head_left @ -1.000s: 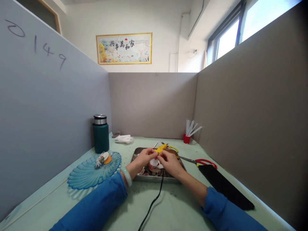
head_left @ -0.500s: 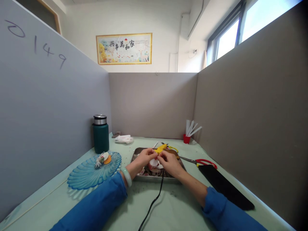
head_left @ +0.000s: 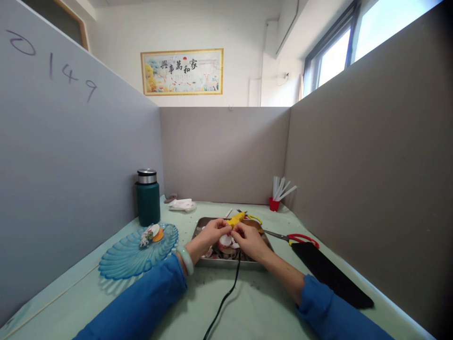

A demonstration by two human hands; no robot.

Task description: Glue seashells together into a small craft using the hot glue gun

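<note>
Over a metal tray (head_left: pixel 226 264) of seashells (head_left: pixel 225 242), both of my hands come together with fingertips almost touching. My left hand (head_left: pixel 213 231), with a pale green bangle (head_left: pixel 186 260) at the wrist, is closed in a pinch. Facing it, my right hand (head_left: pixel 251 240) is pinched too. Whatever sits between the fingertips is too small and covered to name. Just behind the fingers lies a yellow glue gun (head_left: pixel 236 218), partly hidden by them. A black cord (head_left: pixel 226 296) runs from the tray toward me.
A blue glass plate (head_left: pixel 120 262) holding a small shell cluster (head_left: pixel 152 234) is at left, with a green bottle (head_left: pixel 148 200) behind. Red-handled scissors (head_left: pixel 304 238) and a black flat piece (head_left: pixel 331 274) lie right. Glue sticks (head_left: pixel 281 188) stand in a red cup (head_left: pixel 274 204).
</note>
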